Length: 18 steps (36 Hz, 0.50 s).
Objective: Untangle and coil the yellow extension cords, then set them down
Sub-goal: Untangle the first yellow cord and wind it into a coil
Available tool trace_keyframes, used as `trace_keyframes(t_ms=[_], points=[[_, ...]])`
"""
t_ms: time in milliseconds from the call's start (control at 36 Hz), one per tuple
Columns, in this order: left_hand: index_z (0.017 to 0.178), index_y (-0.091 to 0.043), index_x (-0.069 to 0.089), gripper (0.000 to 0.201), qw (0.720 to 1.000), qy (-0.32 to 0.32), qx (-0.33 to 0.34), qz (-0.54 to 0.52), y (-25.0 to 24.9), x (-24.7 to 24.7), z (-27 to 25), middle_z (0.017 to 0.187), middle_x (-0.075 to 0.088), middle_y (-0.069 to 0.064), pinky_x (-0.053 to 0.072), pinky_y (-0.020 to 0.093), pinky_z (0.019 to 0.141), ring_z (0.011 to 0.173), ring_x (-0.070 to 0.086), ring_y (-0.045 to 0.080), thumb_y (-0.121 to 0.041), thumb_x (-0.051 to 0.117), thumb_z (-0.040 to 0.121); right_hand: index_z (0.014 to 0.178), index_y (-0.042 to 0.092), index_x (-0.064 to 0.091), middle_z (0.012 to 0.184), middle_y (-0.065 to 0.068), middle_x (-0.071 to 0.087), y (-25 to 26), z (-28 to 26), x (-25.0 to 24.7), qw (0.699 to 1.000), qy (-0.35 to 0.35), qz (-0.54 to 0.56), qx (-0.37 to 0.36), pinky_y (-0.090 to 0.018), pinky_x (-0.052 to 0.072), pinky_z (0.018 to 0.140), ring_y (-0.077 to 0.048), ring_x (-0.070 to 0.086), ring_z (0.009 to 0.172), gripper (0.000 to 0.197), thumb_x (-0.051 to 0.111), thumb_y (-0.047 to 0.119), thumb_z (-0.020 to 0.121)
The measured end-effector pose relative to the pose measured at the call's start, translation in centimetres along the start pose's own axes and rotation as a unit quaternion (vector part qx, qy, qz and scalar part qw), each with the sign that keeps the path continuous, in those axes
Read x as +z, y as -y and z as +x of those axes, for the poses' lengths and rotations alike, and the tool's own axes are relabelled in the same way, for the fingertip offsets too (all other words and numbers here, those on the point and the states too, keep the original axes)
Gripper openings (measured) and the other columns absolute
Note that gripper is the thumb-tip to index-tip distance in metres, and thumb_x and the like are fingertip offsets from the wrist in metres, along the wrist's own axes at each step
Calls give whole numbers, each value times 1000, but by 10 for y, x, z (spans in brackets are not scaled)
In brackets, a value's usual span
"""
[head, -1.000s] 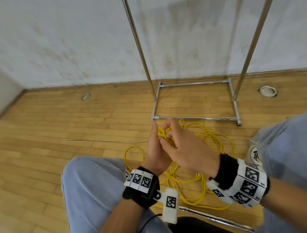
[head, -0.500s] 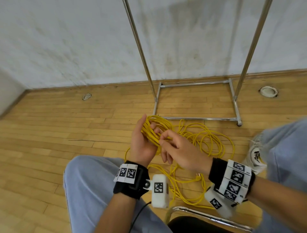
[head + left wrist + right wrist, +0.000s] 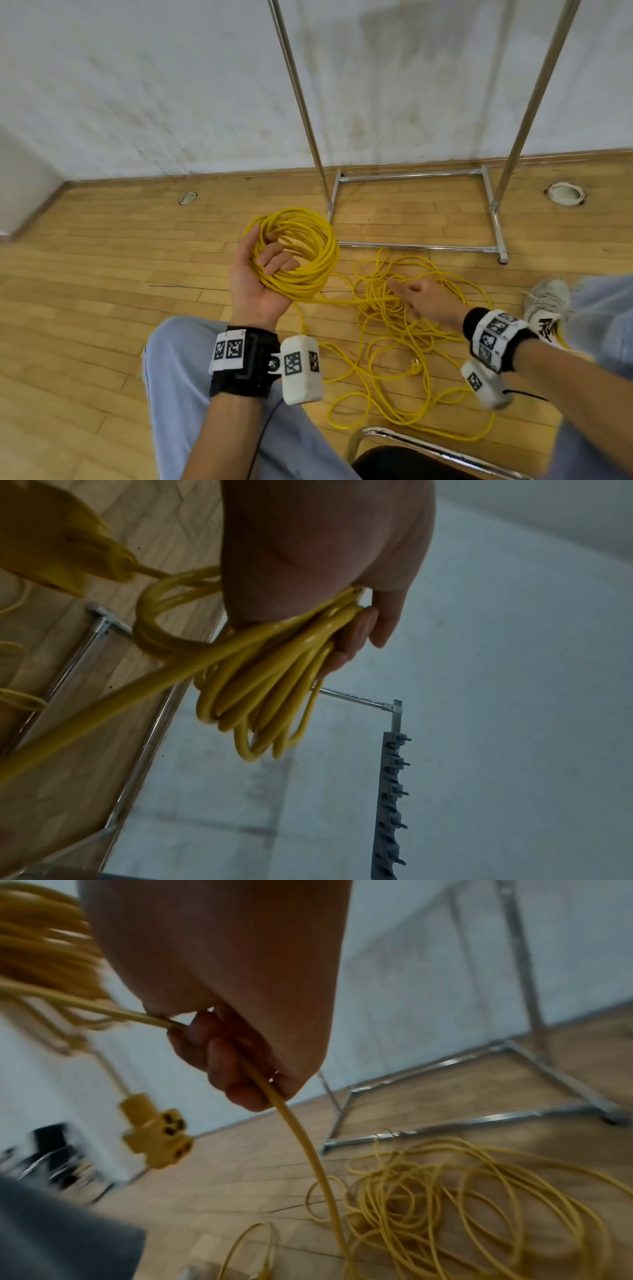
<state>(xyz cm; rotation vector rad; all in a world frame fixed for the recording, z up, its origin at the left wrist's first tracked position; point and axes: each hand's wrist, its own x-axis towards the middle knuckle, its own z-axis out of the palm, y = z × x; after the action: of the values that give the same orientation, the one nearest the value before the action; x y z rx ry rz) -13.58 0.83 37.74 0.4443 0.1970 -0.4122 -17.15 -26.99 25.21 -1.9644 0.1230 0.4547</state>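
Head view: my left hand (image 3: pixel 255 284) grips the coil (image 3: pixel 301 250); right hand (image 3: pixel 424 301) pinches the limp, springy cord (image 3: pixel 308 1139); I'd grip near the pile (image 3: pixel 404 329).

Bare room — wooden floor (image 3: pixel 102 308), garment rack (image 3: pixel 414 245)

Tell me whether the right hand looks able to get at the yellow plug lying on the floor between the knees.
Probably yes. The plug lies in the open on the floor, just below the right hand, with only loose cord around it. But that hand already grips a strand, so it would need to let go first.
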Motion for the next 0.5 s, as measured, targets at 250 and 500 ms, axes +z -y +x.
trace_keyframes(t_ms=[250, 500], points=[[84, -12, 53, 20, 970, -7, -84, 228, 12, 8, 1, 45, 34, -10, 32, 21, 44, 35, 33, 4, -28, 54, 96, 78, 15, 55, 47, 3, 37, 23, 23, -35, 967, -97, 220, 86, -25, 21, 43, -11, 32, 40, 31, 58, 31, 104], [78, -16, 52, 19, 896, -20, -181, 405, 36, 13, 1, 45, 30, -8, 29, 22, 42, 34, 27, 6, -28, 63, 88, 99, 14, 46, 62, -10, 56, 81, 10, -64, 918, 27, 366, 149, -15, 25, 35, -7, 33, 38, 26, 51, 39, 106]])
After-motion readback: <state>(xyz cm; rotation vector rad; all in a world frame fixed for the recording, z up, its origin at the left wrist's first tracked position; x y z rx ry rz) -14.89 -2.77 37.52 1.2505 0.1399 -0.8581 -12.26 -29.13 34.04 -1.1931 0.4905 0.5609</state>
